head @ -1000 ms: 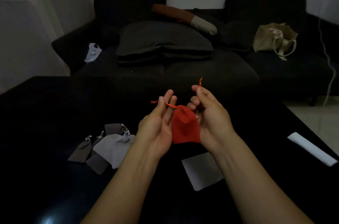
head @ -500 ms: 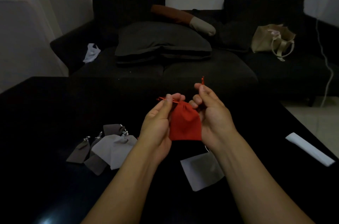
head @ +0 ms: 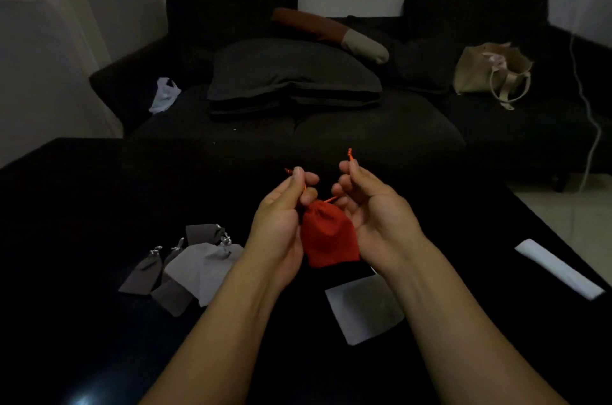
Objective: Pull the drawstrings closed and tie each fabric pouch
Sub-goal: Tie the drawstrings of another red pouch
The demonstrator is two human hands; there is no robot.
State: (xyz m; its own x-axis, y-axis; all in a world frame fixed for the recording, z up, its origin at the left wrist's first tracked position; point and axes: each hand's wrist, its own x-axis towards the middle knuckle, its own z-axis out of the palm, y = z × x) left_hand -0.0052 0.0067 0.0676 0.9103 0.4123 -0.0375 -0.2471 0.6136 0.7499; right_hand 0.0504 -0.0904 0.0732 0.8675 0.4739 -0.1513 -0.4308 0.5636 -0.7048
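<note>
1. Holding the red pouch (head: 329,234) up above the dark table (head: 99,205), the two hands are busy with its strings.
2. The left hand (head: 281,215) pinches one red string end (head: 288,170) tight between thumb and fingers.
3. The right hand (head: 371,205) pinches the other string end (head: 349,153) the same way.
4. The top of the red pouch looks bunched shut, but I see no knot yet, so tying is probably next.
5. A pile of grey pouches (head: 198,263) lies on the table to the left. Their tops look tied, so those seem done.
6. One flat grey pouch (head: 364,307) lies near the right arm. It looks open, so it is likely left to do.
</note>
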